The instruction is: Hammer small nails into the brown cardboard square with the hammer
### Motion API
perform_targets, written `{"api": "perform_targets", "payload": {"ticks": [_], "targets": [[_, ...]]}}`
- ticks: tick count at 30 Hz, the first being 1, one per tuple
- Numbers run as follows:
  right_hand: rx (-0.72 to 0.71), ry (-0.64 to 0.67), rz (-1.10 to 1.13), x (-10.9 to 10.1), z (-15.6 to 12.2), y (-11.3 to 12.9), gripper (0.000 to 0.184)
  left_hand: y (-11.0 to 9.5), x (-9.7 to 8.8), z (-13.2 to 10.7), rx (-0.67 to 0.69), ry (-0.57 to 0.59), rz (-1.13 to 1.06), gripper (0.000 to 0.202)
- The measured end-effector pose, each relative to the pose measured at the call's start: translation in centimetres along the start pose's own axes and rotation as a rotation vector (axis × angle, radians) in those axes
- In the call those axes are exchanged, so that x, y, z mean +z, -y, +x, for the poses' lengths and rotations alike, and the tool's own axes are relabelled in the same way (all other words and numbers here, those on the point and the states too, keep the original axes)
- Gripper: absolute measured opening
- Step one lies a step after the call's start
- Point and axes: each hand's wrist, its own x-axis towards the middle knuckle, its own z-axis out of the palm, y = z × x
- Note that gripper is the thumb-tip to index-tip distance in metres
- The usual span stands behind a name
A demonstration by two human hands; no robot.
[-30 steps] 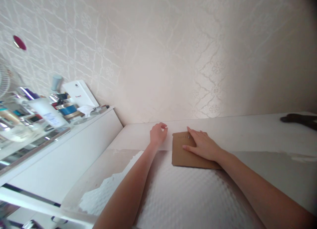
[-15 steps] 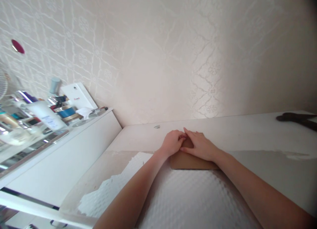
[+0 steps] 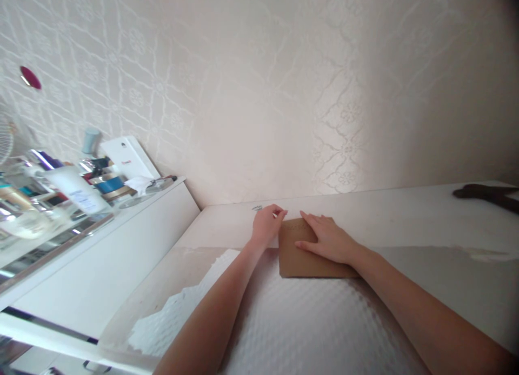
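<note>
A brown cardboard piece (image 3: 300, 259) lies flat on the white table (image 3: 405, 213), partly on a white bubble-wrap sheet (image 3: 292, 326). My right hand (image 3: 329, 238) rests on the cardboard with its fingers stretched flat, holding nothing. My left hand (image 3: 267, 227) sits at the cardboard's far left corner, fingers pinched together on something small and pale that I cannot name. A tiny dark item (image 3: 257, 207) lies on the table just beyond my left hand.
A white shelf unit (image 3: 121, 240) at the left carries several bottles and jars (image 3: 73, 188) and a white flat box (image 3: 127, 159). A dark object (image 3: 484, 193) lies at the table's far right. The patterned wall (image 3: 263, 94) stands right behind the table.
My left hand came in over the cardboard beside my right hand, then drew back to the cardboard's far left corner in a pinch. A tiny item now lies on the table. My right hand stayed.
</note>
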Motion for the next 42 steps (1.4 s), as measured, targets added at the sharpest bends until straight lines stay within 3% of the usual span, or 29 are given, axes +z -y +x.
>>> {"api": "perform_targets", "payload": {"ticks": [6, 11, 27, 42], "targets": [[0.012, 0.002, 0.006, -0.2, -0.1, 0.1, 0.080, 4.3, -1.9, 1.0, -0.306, -0.132, 0.138, 0.019], [0.021, 0.010, 0.004, -0.3, -0.2, 0.1, 0.081, 6.1, -2.3, 1.0, -0.414, -0.132, 0.178, 0.018], [0.022, 0.041, 0.002, -0.6, -0.1, 0.3, 0.079, 5.9, -2.1, 1.1, -0.437, -0.045, 0.198, 0.025], [0.021, 0.025, -0.003, -0.4, -0.1, 0.3, 0.078, 6.0, -1.8, 1.0, -0.427, -0.060, 0.202, 0.026]]}}
